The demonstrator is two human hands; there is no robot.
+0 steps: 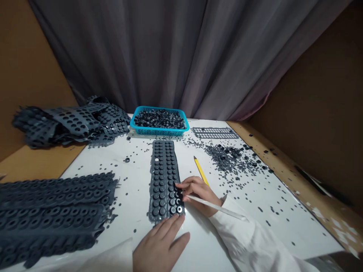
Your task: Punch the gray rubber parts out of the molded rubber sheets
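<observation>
A dark grey moulded rubber sheet (165, 177) with rows of round raised pieces lies lengthwise in front of me on the white tabletop. One spot in its left half shows white, like a hole. My left hand (160, 241) rests its outstretched fingers on the sheet's near edge, thumb apart. At the sheet's right side my right hand (200, 192) has its fingers closed around a thin white stick (227, 211), whose long end points back over the wrist. Its fingertips are at the lower right pieces. A yellow pencil-like tool (200, 169) lies just beyond this hand.
A blue basket (160, 132) full of small dark pieces stands at the back. More moulded sheets (53, 215) are stacked at left, and crumpled punched sheets (73, 122) lie behind. At right are a flat perforated sheet (215, 132) and a scattered heap of dark bits (227, 156).
</observation>
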